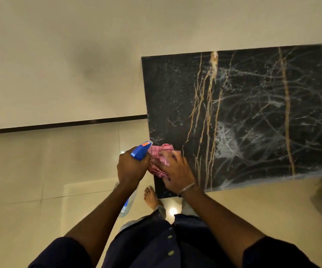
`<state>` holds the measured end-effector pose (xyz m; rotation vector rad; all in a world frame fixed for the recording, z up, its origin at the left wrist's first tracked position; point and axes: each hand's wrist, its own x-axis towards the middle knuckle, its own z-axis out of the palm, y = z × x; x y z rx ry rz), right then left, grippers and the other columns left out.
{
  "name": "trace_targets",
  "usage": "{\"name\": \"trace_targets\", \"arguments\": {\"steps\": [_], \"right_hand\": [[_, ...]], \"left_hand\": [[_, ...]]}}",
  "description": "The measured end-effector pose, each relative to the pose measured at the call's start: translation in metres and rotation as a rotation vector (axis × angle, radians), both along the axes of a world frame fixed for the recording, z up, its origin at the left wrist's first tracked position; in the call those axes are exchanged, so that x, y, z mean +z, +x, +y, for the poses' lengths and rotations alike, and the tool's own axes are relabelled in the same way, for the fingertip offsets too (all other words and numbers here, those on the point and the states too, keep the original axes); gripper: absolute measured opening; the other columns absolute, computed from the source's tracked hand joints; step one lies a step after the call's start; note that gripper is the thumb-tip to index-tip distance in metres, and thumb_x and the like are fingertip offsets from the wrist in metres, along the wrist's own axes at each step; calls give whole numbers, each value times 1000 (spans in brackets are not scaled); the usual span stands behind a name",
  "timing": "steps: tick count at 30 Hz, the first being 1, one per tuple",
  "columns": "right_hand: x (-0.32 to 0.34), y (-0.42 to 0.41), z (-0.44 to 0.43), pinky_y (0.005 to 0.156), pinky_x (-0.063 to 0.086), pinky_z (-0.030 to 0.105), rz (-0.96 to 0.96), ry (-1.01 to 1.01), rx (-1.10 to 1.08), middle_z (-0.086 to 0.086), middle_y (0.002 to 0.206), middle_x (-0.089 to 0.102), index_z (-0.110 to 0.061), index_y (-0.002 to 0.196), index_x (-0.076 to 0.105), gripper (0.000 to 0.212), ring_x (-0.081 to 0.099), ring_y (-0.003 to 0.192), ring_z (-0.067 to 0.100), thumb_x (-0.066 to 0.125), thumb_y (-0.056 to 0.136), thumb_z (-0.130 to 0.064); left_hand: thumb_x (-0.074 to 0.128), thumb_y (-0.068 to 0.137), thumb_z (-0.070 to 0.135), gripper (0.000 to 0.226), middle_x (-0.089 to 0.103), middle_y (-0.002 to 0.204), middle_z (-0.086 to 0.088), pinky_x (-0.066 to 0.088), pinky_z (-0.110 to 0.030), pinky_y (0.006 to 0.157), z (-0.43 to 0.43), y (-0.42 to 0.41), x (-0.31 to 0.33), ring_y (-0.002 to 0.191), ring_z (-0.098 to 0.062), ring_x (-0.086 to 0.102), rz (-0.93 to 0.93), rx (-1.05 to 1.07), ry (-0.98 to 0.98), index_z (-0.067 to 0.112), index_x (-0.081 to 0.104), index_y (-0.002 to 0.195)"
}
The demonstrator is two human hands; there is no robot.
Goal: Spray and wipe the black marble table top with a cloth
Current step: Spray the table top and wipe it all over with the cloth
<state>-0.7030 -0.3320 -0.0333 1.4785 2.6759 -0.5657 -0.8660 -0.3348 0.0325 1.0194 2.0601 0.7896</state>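
Head view: wiping under way at the near left corner of the table top (253, 113).

Left hand (131, 167) is closed round the neck of the spray bottle (140, 150), blue nozzle pointing toward the table, bottle body hanging below the wrist. Right hand (175, 169) lies over the bunched pink checked cloth (157, 157) and presses it onto the marble at that corner. The fingers appear bent round the folds, though motion blur makes this uncertain. The cloth sits just beside the nozzle. Judged progress: spray is already on, since white arcing smears and a foamy patch cover the middle and right of the slab, while the left strip shows only fine droplets. Smears are spread but not cleared. The remaining work looks like wiping the whole surface dry and streak-free.
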Motion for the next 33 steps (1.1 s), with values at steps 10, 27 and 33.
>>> {"name": "trace_targets", "arguments": {"steps": [10,27,33], "right_hand": [[-8,113,-42,85,47,44,9,78,-218,10,142,47,-35,139,47,67,44,121,36,52,72,-34],[-14,100,-45,110,36,53,43,167,159,11,145,36,-29,140,34,74,33,135,37,70,77,-45],[-15,166,-32,93,49,49,39,195,57,14,142,44,-32,143,39,63,43,125,36,59,84,-42]], "left_hand": [[71,83,26,13,61,65,-1,43,-25,58,-10,51,4,60,-18,59,33,-73,-60,15,63,85],[72,82,27,19,50,58,2,43,-25,57,-20,147,28,52,-17,50,111,84,19,23,55,76],[70,83,27,21,48,56,1,36,-22,51,-20,161,30,47,-12,44,132,123,-5,15,55,73]]}}
